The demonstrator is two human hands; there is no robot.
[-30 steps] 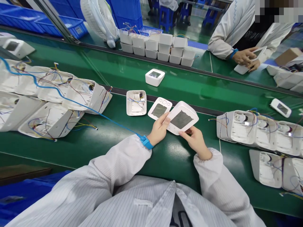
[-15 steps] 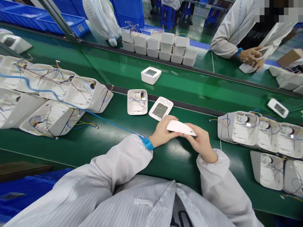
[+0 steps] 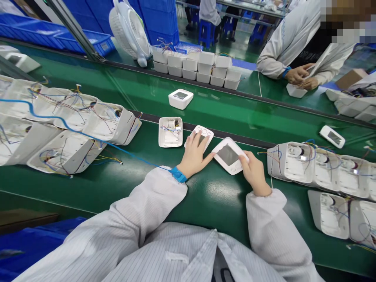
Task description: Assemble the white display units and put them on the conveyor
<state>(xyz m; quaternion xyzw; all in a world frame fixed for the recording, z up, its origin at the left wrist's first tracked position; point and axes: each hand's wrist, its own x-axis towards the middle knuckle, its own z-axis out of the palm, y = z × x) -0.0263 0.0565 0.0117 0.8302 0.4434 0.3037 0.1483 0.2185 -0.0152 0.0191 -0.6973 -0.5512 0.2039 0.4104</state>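
Fingers of the left hand lie spread and flat on a white front panel, gripping nothing; fingers of the right hand curl round the near right edge of a second, screen-up front panel, with the left thumb touching its left corner.

That held panel serves as the landmark. Beneath it runs the green conveyor table. Far to its left, a heap of open white housings with coloured wires spreads across the table, and a blue cord crosses them to the blue wrist strap on the left arm. Just right of it, another row of wired housings lies on its side. Beyond it, across the belt, stand stacked white shells and a white fan. A co-worker stands far beyond and to its right, with both hands on a white part. Left of it and past the covered panel sits an open back shell. Beyond that shell rests a finished unit. To the right, past the housings, lies a small display panel.
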